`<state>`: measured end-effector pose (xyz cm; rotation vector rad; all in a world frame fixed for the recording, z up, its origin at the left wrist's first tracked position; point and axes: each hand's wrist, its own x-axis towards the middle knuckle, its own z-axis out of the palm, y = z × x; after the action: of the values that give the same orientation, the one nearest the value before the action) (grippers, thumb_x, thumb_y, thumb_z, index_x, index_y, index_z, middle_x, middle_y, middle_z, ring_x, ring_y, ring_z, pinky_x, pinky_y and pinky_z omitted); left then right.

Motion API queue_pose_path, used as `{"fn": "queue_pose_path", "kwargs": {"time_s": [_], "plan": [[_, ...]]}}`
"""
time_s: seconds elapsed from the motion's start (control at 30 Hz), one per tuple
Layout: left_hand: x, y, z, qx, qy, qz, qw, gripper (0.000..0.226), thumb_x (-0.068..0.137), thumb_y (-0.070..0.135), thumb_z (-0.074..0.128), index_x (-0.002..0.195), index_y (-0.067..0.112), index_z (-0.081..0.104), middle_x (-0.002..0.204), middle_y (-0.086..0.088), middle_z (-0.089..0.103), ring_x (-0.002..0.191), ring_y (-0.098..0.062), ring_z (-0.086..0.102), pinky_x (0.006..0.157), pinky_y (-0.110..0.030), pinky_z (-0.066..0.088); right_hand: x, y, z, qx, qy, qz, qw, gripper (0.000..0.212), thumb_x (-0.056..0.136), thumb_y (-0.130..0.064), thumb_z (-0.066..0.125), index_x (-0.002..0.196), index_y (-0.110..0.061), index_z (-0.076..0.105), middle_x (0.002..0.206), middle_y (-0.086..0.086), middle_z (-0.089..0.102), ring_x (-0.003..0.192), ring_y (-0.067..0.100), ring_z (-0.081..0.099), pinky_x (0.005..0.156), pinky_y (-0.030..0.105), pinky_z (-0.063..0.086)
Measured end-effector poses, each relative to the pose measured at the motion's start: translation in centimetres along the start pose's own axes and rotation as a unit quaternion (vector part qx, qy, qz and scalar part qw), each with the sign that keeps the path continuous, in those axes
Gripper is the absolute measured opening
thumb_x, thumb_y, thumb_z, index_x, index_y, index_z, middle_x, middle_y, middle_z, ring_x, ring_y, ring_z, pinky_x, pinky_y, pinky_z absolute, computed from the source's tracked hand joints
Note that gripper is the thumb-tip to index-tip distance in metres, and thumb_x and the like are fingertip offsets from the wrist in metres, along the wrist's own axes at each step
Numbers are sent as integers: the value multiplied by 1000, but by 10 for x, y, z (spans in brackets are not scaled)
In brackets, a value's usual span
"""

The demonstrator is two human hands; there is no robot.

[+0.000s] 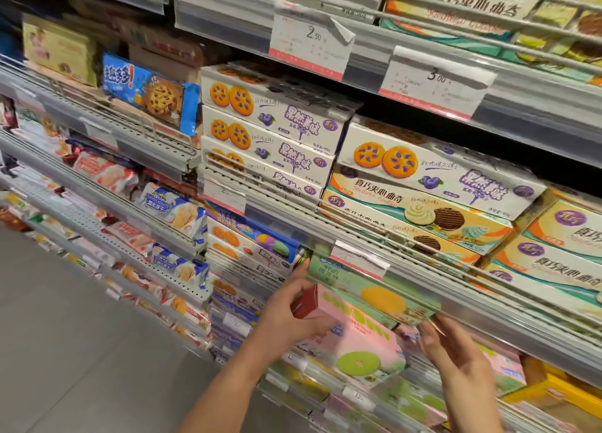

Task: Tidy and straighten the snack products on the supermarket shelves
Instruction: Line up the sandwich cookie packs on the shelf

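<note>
A long green biscuit box [368, 289] lies on top of a pink biscuit box [361, 341] on a lower shelf, just under the shelf rail. My left hand [293, 305] grips the left ends of these boxes, thumb under the pink one's dark red end flap. My right hand [456, 351] touches the right end of the green box with its fingertips. Above, white blueberry cookie boxes [270, 116] are stacked in a column, and one more [439, 168] lies on yellow sandwich cookie boxes [420, 217].
Blue chocolate-chip cookie packs [150, 93] and wafer bags [176, 208] fill the shelves to the left. Price tags [309, 45] hang from the rail above. A grey floor [65, 335] lies at lower left. More yellow boxes [553, 263] sit at the right.
</note>
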<state>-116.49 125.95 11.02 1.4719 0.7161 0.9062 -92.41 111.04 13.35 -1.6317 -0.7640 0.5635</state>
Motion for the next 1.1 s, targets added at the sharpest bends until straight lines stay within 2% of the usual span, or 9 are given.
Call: {"fn": "queue_pose_path", "kwargs": {"time_s": [0.1, 0.2, 0.37, 0.5, 0.6, 0.73, 0.87, 0.93, 1.1], "plan": [[-2, 2, -10, 4, 8, -4, 1000, 41, 70, 30, 91, 105, 26, 72, 161, 27, 26, 140, 17, 29, 93, -1, 38, 0, 2, 7, 22, -24, -4, 999, 78, 46, -76, 86, 110, -33, 71, 114, -8, 76, 116, 12, 68, 98, 36, 51], [-1, 1, -16, 17, 9, -9, 1000, 40, 72, 24, 91, 106, 22, 71, 161, 28, 24, 139, 20, 27, 92, -1, 38, -1, -1, 16, 26, -42, -2, 999, 80, 38, -86, 81, 108, -49, 71, 118, -11, 74, 120, 9, 65, 100, 37, 49], [-2, 0, -13, 43, 19, -6, 999, 45, 62, 45, 89, 102, 30, 73, 159, 35, 22, 145, 15, 20, 99, -5, 37, -4, -6, 17, 35, -51, 1, 998, 83, 43, -84, 81, 113, -41, 68, 121, -12, 73, 122, 7, 64, 102, 38, 49], [-5, 1, -8, 38, 16, -5, 999, 53, 60, 47, 88, 107, 26, 74, 160, 34, 21, 142, 20, 21, 92, 2, 36, -8, -16, 12, 15, -91, 4, 996, 54, 77, -49, 75, 127, -42, 56, 132, -9, 67, 126, 3, 60, 109, 44, 48], [-10, -1, -5, 47, 25, 2, 999, 51, 63, 38, 93, 109, 27, 73, 160, 33, 20, 140, 22, 21, 92, 3, 35, -12, -14, 3, -17, -103, -7, 995, 53, 86, -48, 74, 135, -42, 53, 138, -17, 62, 127, -2, 56, 102, 29, 47], [-20, -3, -7, 17, 50, -2, 999, 52, 59, 44, 90, 108, 33, 76, 158, 33, 27, 143, 9, 33, 100, -18, 49, -25, -2, -15, -32, -100, 6, 994, 49, 89, -28, 68, 136, -36, 55, 134, -21, 64, 123, 3, 62, 100, 38, 52], [-29, -2, -10, -61, 56, -39, 996, 62, 60, 38, 88, 119, 27, 71, 144, 11, 59, 119, -15, 67, 82, -36, 62, -41, 12, -32, -45, -100, 43, 993, 34, 83, -46, 78, 116, -43, 69, 121, -24, 69, 110, 3, 68, 99, 40, 53], [-30, 1, -7, -89, 60, -64, 992, 68, 58, 36, 87, 121, 23, 68, 118, -5, 75, 104, -28, 73, 75, -34, 62, -47, 19, -38, -45, -101, 55, 992, 49, 69, -55, 82, 114, -39, 70, 119, -19, 72, 108, 6, 70, 100, 42, 53], [-34, 2, 23, -157, 47, -119, 979, 60, 65, 18, 81, 122, 11, 65, 110, -19, 75, 93, -35, 74, 69, -39, 63, -59, 25, -48, -20, -104, 72, 992, 58, 70, -51, 85, 122, -34, 66, 116, -11, 73, 107, 11, 70, 99, 42, 54]]}}
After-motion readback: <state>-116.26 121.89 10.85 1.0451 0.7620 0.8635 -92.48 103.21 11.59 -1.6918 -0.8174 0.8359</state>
